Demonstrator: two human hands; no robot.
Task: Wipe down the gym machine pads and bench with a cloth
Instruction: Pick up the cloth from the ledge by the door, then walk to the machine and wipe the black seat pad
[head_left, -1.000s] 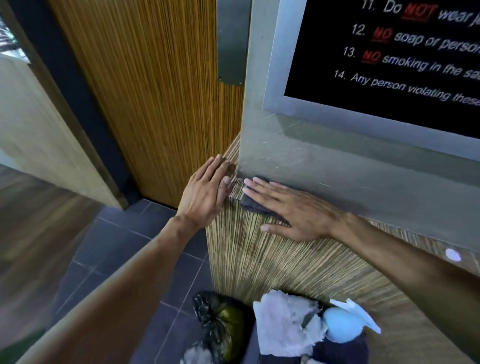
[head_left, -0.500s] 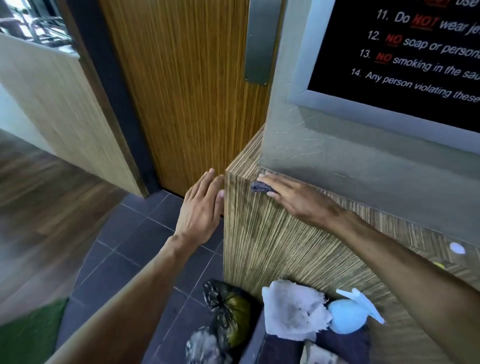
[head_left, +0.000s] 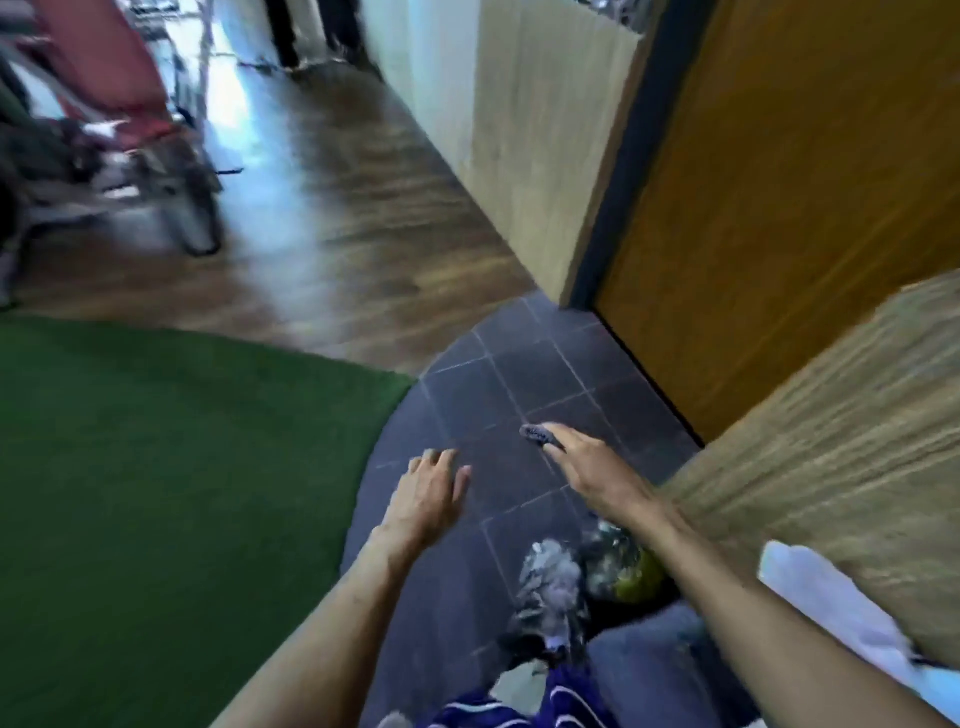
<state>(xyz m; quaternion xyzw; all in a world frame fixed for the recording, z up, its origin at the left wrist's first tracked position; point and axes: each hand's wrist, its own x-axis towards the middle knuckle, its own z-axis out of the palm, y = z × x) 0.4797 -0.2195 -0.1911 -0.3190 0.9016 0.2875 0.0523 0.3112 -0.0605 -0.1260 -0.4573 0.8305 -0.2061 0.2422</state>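
My right hand (head_left: 587, 470) hangs in the air over the dark tiled floor, holding a small dark grey cloth (head_left: 537, 434) that sticks out past the fingertips. My left hand (head_left: 428, 496) is beside it to the left, fingers apart, with nothing in it. Far off at the upper left stands a blurred gym machine with red pads (head_left: 111, 62) on a grey frame. Both hands are well away from it.
A striped wooden cabinet (head_left: 841, 447) rises at the right, next to an orange-brown door (head_left: 789, 197). Green turf (head_left: 156, 493) covers the floor at the left, wood flooring (head_left: 337, 223) lies beyond. Bags and a white cloth (head_left: 826, 608) sit low at the right.
The view has swung left, away from the cabinet and the sign. Both hands have come off the cabinet's corner and now hang over the floor. The right hand still has the cloth.
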